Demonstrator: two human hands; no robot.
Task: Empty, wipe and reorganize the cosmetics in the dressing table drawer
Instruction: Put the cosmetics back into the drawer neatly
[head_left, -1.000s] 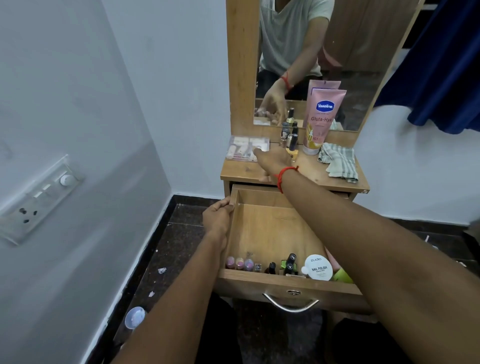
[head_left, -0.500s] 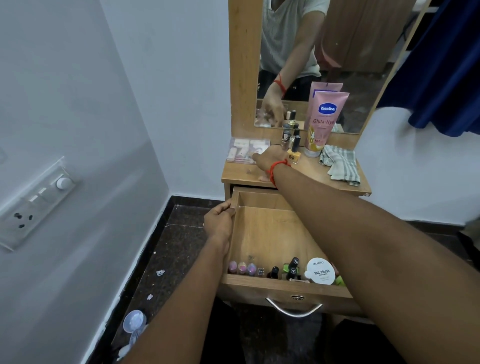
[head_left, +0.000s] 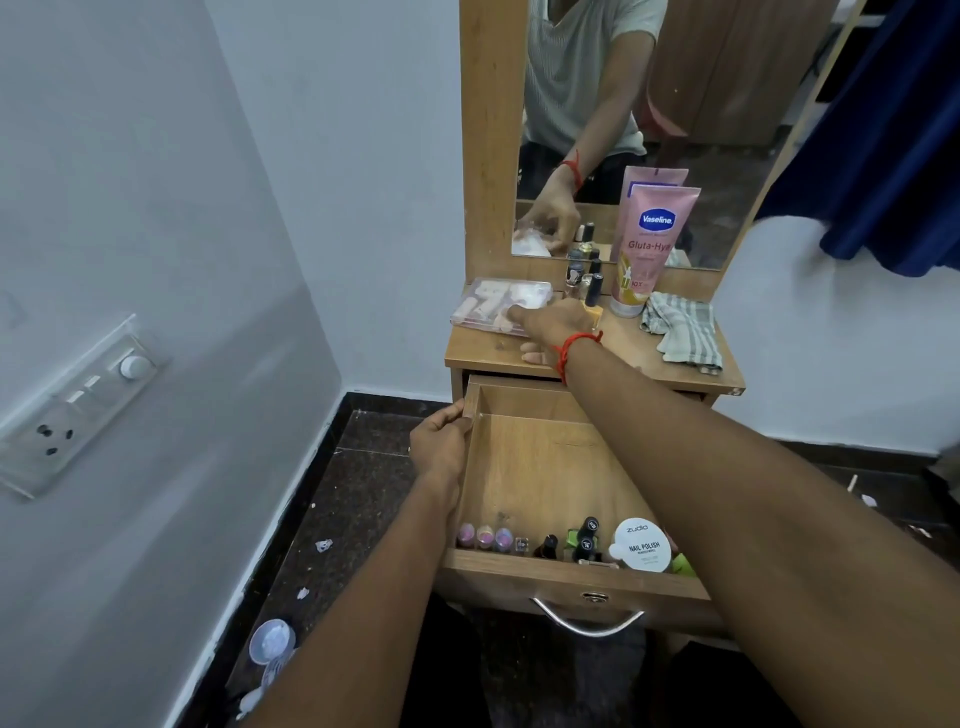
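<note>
Two hands work: left hand (head_left: 439, 444) grips the drawer (head_left: 540, 467) by its side wall, right hand (head_left: 553, 325) touches the case (head_left: 498, 304) on the tabletop (head_left: 623, 356), whether pinching I cannot tell; best seat the case flat beside the bottles (head_left: 584, 288), then clear the cosmetics (head_left: 584, 540) lining the drawer front.

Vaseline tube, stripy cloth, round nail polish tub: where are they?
Vaseline tube (head_left: 655, 244): head view, pink front.
Stripy cloth (head_left: 680, 327): head view, middle folds.
Nail polish tub (head_left: 641, 545): head view, white lid.
</note>
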